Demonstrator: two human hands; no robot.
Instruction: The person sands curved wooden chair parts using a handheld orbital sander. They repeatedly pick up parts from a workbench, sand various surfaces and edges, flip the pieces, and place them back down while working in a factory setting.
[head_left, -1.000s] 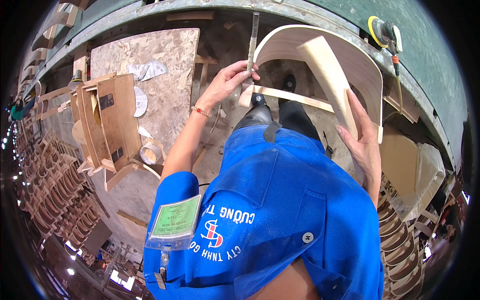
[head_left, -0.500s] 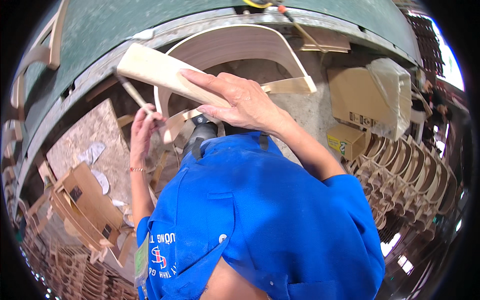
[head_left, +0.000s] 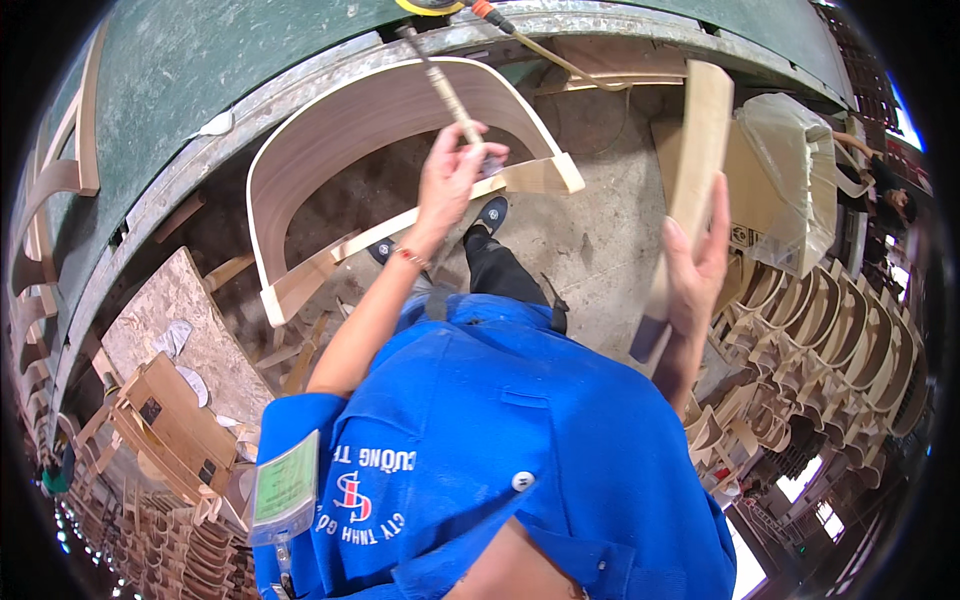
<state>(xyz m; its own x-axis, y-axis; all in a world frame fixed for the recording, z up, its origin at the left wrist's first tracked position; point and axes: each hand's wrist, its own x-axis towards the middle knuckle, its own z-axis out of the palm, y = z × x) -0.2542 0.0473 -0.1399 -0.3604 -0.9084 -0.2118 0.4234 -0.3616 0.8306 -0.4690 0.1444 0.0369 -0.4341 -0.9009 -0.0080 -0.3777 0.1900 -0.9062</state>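
My left hand is closed round a slim stick-like tool with a pale handle and a dark tip, whose exact kind I cannot make out. The tool points up and away, over a large bent-wood curved frame. That frame, with a straight bar across its ends, lies between my body and the green bench. Off to the right, my right hand grips a long, gently curved wooden piece by its lower part. The piece stands nearly lengthwise in view, its far end beyond my fingers.
On the green bench lie a yellow-and-black tool and its hose. A cardboard box with clear plastic sits right, near stacked curved wooden parts. A worn board and a wooden assembly are left. Another person is far right.
My right hand has swung the wooden piece from the left over to the right and turned it lengthwise. My left hand has moved right with the tool, now over the curved frame.
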